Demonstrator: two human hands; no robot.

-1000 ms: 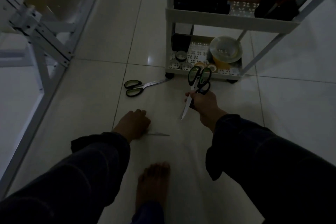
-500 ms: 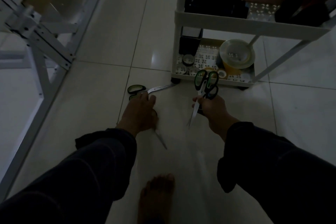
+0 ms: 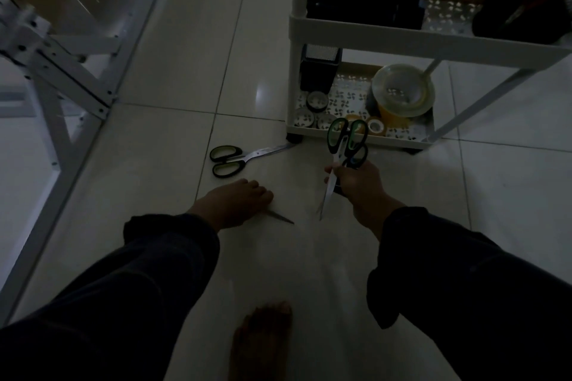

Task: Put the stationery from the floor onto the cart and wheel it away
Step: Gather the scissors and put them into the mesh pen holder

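Observation:
My right hand [image 3: 359, 184] grips black-and-green scissors [image 3: 345, 141], handles up and blades pointing down at the floor, just in front of the white cart [image 3: 365, 32]. A second handle pair shows behind them in the same hand. My left hand [image 3: 235, 204] is closed low over another pair of scissors; only its blade tip [image 3: 280, 216] sticks out to the right. One more pair of scissors [image 3: 238, 157] lies flat on the tile floor between my left hand and the cart's front left wheel.
The cart's bottom shelf [image 3: 399, 141] holds tape rolls [image 3: 376, 126], a black mesh holder [image 3: 320, 69] and a clear round container [image 3: 402, 90]. A white metal frame [image 3: 71, 71] stands at the left. My bare foot [image 3: 263, 340] is on the tiles below.
My left hand pulled back from the lying scissors toward me, keeping the pair beneath it. The right hand stayed raised with its scissors.

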